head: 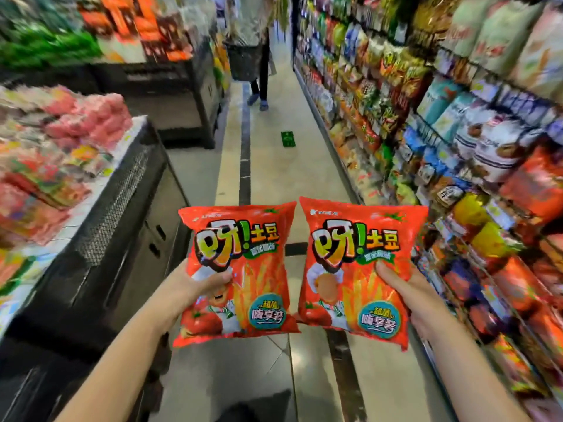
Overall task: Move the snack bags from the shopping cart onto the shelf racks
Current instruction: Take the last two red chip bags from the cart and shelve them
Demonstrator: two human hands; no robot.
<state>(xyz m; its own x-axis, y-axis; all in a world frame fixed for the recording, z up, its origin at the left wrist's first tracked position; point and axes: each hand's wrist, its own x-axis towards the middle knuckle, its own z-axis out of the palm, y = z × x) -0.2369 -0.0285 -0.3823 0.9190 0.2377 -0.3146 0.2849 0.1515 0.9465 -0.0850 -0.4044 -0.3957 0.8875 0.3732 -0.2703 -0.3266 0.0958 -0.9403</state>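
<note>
Shelf racks (442,133) waited rightward; left grip (195,284) clutched left bag (240,257), right grip (409,292) right bag (359,254). Best slotted upright, I'd say.

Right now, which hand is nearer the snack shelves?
Right. The right hand, gripping a bag, is beside the shelves; the left hand, gripping the other bag, is farther, mid-aisle.

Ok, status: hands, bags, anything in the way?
Left hand grips left potato-stick bag; right hand grips right potato-stick bag. Neither on shelf racks yet. Shopper far down aisle.
</note>
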